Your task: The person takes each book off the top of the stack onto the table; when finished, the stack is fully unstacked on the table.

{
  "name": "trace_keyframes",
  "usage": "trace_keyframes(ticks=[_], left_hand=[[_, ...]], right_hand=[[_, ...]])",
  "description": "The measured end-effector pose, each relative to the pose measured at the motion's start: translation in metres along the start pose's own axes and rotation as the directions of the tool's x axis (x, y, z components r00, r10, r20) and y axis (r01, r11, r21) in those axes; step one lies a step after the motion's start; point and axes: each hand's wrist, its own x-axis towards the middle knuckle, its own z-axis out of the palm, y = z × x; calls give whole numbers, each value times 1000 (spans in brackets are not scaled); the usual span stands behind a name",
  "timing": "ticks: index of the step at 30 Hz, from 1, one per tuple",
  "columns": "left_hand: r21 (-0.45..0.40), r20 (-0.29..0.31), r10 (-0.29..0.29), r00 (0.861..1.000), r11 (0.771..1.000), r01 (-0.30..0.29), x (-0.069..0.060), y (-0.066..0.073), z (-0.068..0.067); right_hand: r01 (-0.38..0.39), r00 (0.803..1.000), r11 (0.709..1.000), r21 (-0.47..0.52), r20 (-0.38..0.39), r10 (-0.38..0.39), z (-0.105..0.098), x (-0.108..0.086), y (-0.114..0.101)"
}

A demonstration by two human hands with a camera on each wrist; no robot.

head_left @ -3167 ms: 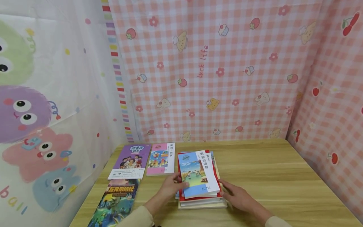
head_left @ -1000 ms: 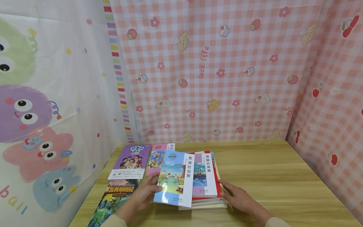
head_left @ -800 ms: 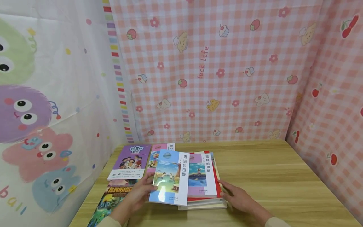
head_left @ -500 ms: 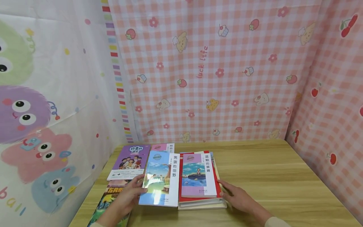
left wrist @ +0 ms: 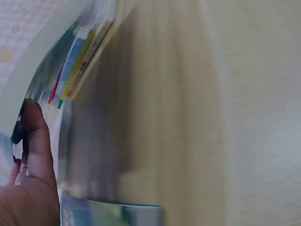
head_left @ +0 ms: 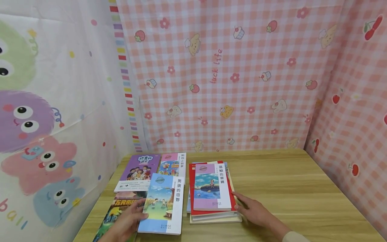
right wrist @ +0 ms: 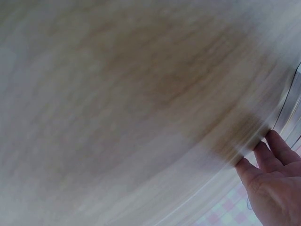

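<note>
In the head view my left hand (head_left: 128, 218) grips the left edge of a blue paperback book (head_left: 160, 208), thumb on its cover and the other fingers hidden beneath. The book is off the stack, over the table's front left. The left wrist view shows my fingers under the bending book (left wrist: 40, 56). My right hand (head_left: 254, 208) rests with extended fingers against the right side of a book stack. A pink-and-white book (head_left: 225, 195) lies on top, above a red book (head_left: 191, 191) and several pale-edged books (head_left: 214, 217). The right wrist view shows fingertips (right wrist: 242, 162) by the stack.
A purple book (head_left: 140, 168) and a pink book (head_left: 169, 166) lie at the table's back left. A dark green illustrated book (head_left: 110, 216) lies in front of them, partly behind my left hand. Patterned curtains (head_left: 242, 84) stand behind the wooden table (head_left: 272, 178) and at both sides.
My left hand has slid the blue book off the stack to the left, then toward the front, uncovering the pink-and-white book. The right hand stays at the stack's right side.
</note>
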Motion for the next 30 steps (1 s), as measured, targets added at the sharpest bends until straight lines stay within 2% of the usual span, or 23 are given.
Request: trace_keyframes(ticks=[5, 9, 11, 16, 21, 24, 27, 30], left_hand=[[-11, 68, -47, 997, 999, 48, -4, -9, -5], [39, 59, -93, 994, 995, 90, -2, -14, -6], [51, 56, -94, 994, 995, 91, -1, -15, -6], [4, 59, -70, 996, 998, 70, 1, -18, -4], [0, 9, -49, 999, 999, 49, 1, -18, 1], [24, -21, -46, 999, 999, 46, 1, -17, 4], [126, -85, -39, 996, 991, 49, 3, -13, 7], [255, -179, 3, 984, 966, 44, 5, -5, 11]], right_hand=[[-2, 1000, 1000, 1, -3, 2, 0, 0, -1], [-6, 1000, 1000, 5, -2, 7, -1, -1, -2], [-1, 1000, 1000, 2, 0, 1, -2, -1, -2], [8, 1000, 1000, -5, -1, -8, -2, 0, -1], [11, 1000, 1000, -3, -2, -11, -1, 0, 0], [10, 1000, 1000, 0, -2, -10, -1, -1, -1], [10, 1000, 1000, 7, -5, -10, -1, -1, -1], [15, 1000, 1000, 5, -9, -15, -1, -2, -2]])
